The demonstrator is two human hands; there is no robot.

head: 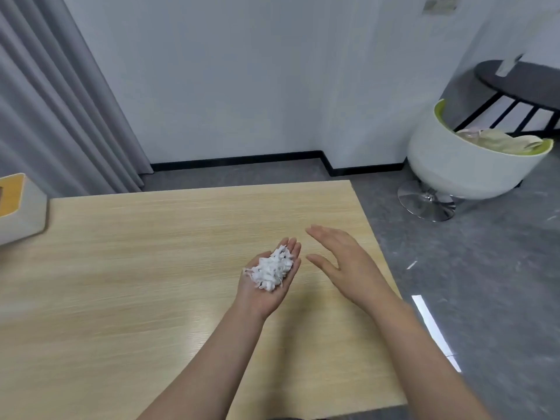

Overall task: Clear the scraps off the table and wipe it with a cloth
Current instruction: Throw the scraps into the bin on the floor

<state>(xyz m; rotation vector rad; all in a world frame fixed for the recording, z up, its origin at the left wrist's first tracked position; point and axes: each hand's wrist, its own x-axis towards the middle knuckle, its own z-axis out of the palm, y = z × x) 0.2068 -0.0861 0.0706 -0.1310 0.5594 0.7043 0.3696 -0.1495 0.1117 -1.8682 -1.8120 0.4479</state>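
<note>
A loose heap of small white shredded paper scraps (272, 269) is carried in the upturned palm of the left hand (268, 281), which is held over the light wood-grain rectangular table (136, 268) toward its right half. The left hand is cupped only slightly, its fingers nearly straight and pointing away from the person, so that the scraps are borne on the palm and the base of the fingers rather than being gripped; a few shreds are seen hanging over the thumb side of the palm. The right hand (342, 262) is held just beside the left, to its right, with the palm turned down and inward, the fingers extended and kept together, and the thumb spread apart below them; nothing is held in it, and a narrow gap is left between its fingertips and the scraps. Whether the right hand is touching the table top cannot be told. A beige box with a yellow-orange top panel (18, 204) is set on the far left end of the table, cut off by the picture's edge. On the grey floor beyond the table's right corner a white tub-shaped swivel chair with a lime-green inner lining (460, 168) is stood on a chrome disc base, and crumpled pale cloth (500, 140) is laid on its seat. Grey curtains (45, 101) are hung at the left.
</note>
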